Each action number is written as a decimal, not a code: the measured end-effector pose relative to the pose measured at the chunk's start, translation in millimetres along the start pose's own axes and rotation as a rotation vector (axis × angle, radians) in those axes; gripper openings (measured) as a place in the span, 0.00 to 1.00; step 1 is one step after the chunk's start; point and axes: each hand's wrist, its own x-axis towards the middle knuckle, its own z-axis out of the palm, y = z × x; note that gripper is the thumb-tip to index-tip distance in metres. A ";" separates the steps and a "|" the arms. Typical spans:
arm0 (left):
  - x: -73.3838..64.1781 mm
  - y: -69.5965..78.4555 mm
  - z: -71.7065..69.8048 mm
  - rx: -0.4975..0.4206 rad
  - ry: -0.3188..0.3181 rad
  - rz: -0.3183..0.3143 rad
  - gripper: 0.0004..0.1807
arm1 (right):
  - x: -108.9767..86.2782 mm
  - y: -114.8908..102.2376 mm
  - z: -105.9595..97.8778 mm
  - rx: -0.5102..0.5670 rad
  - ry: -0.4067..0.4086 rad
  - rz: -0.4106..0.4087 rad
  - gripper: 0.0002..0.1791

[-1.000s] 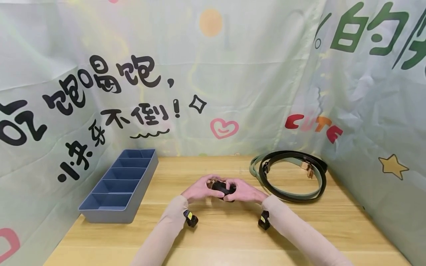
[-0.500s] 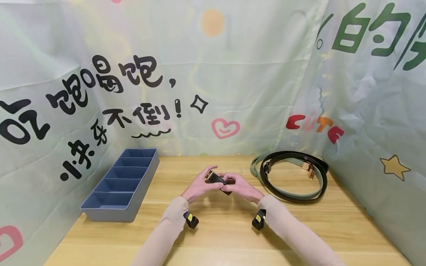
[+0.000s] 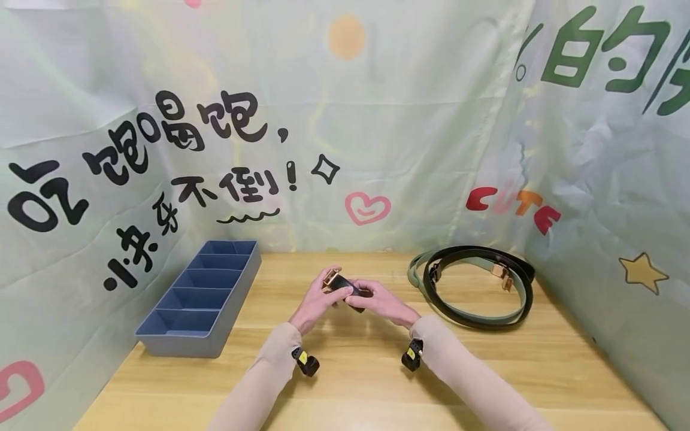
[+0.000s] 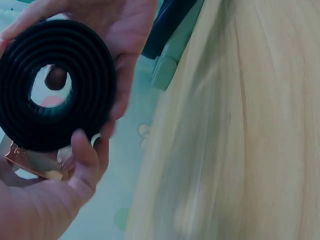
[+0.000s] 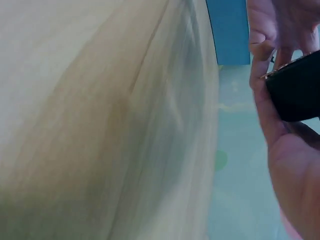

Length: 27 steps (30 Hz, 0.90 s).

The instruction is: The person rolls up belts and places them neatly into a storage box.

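Observation:
A black belt (image 3: 345,284), rolled into a tight coil, is held between both hands over the middle of the table. In the left wrist view the stacked edges of the coil (image 4: 97,85) face the camera, around an oval hole. My left hand (image 3: 314,304) grips the end with the gold-coloured buckle (image 3: 330,279). From the other side my right hand (image 3: 381,301) holds the coil, its thumb across the strap near the left thumb. The right wrist view shows the flat outer strap (image 5: 295,95) of the roll among the fingers.
A blue-grey organizer box (image 3: 178,346) with several compartments stands on the wooden table (image 3: 356,389) at the left. At the right lie a looped black belt (image 3: 485,323) and a green belt (image 3: 415,272) with gold-coloured buckles. Printed cloth (image 3: 409,131) hangs behind and along the sides.
Both hands have shifted slightly left with the coiled belt. The roll has turned, so its buckle shows at the upper left and its flat strap faces up. Box and loose belts stay put.

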 end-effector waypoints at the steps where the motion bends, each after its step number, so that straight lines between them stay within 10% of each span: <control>1: -0.6 -1.3 -1.4 0.011 0.011 -0.005 0.36 | 0.3 0.0 2.1 -0.035 -0.001 0.006 0.16; 12: -4.0 3.3 -33.2 0.052 0.041 -0.028 0.31 | 13.7 -12.4 24.8 -0.482 0.020 -0.173 0.25; 27: -10.5 10.0 -62.4 0.235 0.088 0.007 0.35 | 31.8 -14.3 54.8 -0.549 -0.015 -0.186 0.26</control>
